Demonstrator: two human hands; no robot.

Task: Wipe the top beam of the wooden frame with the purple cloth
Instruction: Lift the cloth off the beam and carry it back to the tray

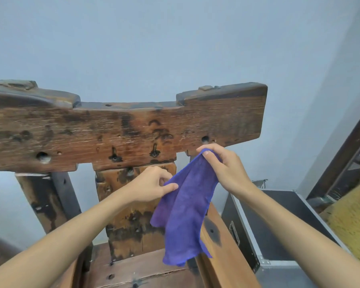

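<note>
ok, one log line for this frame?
phase: pre-wipe | left hand: pinches purple cloth edge | right hand: grips cloth top | cloth: hanging below top beam, not on it

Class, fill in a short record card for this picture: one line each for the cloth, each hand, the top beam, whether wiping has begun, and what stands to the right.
cloth: purple cloth, held up in front of the frame, hanging loose, below the top beam
left hand: left hand pinches the cloth's left edge
right hand: right hand holds the cloth's upper corner in its grip
top beam: top beam, dark, stained wood with holes and metal hooks
wiping begun: not yet, cloth is off the beam's top
to the right: black case with metal edging
</note>
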